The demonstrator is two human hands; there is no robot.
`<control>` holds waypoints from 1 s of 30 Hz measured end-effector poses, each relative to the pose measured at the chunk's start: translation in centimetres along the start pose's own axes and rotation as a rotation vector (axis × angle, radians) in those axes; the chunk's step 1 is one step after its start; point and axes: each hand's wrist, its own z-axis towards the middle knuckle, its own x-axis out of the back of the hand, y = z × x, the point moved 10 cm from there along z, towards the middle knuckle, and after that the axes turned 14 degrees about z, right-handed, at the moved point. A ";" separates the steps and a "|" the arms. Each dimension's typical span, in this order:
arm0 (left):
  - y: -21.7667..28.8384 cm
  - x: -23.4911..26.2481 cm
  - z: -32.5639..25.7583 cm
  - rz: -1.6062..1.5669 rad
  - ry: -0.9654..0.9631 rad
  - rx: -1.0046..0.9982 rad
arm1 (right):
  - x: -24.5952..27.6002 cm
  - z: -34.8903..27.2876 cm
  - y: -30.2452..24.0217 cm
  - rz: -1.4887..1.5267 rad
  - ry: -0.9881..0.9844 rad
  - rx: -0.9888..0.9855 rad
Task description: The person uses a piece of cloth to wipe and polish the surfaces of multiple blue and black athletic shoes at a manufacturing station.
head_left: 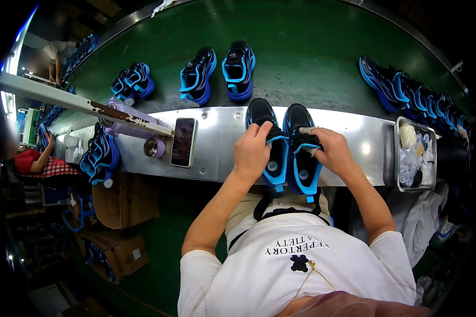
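Two black sneakers with bright blue lining stand side by side at the metal ledge, toes pointing away and heels toward me. On the left sneaker (261, 109), my left hand (252, 150) has its fingers closed at the tongue and collar. My right hand (332, 150) pinches the tongue area of the right sneaker (298, 117); pale coverings show on its thumb and a finger. Round white labels show on the insoles inside both shoes. The fingers partly hide the laces and tongues.
A phone (183, 142), small metal cup (154, 148) and lavender bottle (134, 117) lie left, beside a slanted pole (79, 101). A metal tray (400, 178) of small items stands right. More sneakers (198, 76) line the green belt (301, 42). Cardboard boxes (124, 201) and a co-worker (37, 161) are left.
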 end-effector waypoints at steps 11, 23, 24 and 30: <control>3.3 -0.6 -2.5 0.117 -0.046 -0.165 | 0.8 -1.5 -2.8 0.116 -0.021 -0.027; 4.1 -1.3 -3.2 0.156 -0.193 -0.136 | -1.8 -3.6 -5.4 0.008 -0.111 0.029; 2.8 -1.7 -2.9 0.088 -0.240 -0.053 | -1.5 -3.0 -4.4 0.209 -0.207 -0.095; 2.9 -1.7 0.2 -0.031 -0.199 0.012 | 1.2 -1.7 -4.1 0.056 -0.197 0.020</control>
